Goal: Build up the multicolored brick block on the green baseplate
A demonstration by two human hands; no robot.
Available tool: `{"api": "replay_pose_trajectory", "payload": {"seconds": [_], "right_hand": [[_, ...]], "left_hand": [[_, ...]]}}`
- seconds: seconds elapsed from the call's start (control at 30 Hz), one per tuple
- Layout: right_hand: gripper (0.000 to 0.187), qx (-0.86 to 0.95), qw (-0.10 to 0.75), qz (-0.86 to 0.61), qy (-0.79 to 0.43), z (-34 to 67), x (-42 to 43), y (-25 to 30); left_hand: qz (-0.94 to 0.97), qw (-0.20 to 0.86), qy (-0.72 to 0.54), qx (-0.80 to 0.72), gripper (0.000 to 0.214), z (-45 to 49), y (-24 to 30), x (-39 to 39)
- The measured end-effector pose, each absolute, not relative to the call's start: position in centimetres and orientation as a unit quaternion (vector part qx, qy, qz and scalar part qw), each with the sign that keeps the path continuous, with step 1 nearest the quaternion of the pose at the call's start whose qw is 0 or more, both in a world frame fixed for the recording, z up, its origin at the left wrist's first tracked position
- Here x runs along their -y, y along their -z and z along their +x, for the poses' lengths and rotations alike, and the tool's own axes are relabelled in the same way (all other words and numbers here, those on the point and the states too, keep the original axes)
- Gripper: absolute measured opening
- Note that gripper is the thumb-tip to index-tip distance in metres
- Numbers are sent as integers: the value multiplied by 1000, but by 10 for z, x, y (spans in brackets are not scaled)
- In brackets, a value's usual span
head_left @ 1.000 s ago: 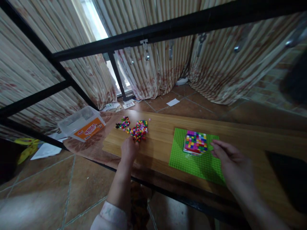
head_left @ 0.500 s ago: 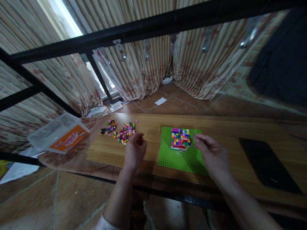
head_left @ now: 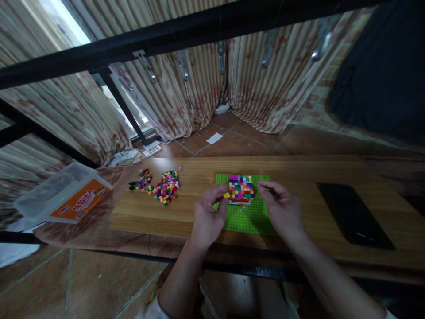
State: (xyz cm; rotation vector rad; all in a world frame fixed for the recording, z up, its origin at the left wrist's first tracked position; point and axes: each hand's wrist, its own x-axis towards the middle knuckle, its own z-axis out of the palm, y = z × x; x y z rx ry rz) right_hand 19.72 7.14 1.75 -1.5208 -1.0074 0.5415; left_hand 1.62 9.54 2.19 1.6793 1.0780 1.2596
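A small yellow toy brick (head_left: 226, 195) is pinched between the thumb and finger of my left hand (head_left: 209, 217), just left of a multicoloured block of stacked bricks (head_left: 240, 189). That block stands on a green studded baseplate (head_left: 250, 223). My right hand (head_left: 284, 212) is at the block's right side, thumb and forefinger drawn together close to its edge; whether a small piece sits between them is hidden. Part of the baseplate is covered by both hands.
Loose bricks form a larger heap (head_left: 166, 188) and a smaller heap (head_left: 142, 180) on the wooden board (head_left: 139, 217). Far left is a clear plastic box (head_left: 49, 190) with an orange label. A flat black device (head_left: 355, 215) lies at the right. A dark metal bar crosses above.
My left hand has moved right from near the loose bricks to the block's left side, and the yellow brick now shows in its fingers. My right hand remains by the block. The view has shifted slightly.
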Motion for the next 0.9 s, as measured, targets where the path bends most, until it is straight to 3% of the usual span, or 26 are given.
{"api": "replay_pose_trajectory", "payload": {"seconds": [0.23, 0.4, 0.67, 0.9], "right_hand": [[18, 629, 542, -549, -96, 189, -59, -35], [20, 697, 487, -515, -105, 187, -58, -37], [13, 704, 479, -507, -129, 191, -61, -35], [18, 698, 465, -529, -129, 191, -60, -34]], "left_hand": [[714, 313, -487, -394, 35, 20, -25, -93], [773, 254, -473, -337, 38, 24, -29, -88], [789, 219, -470, -329, 41, 28, -27, -86], [792, 205, -465, -338, 39, 30, -28, -84]]}}
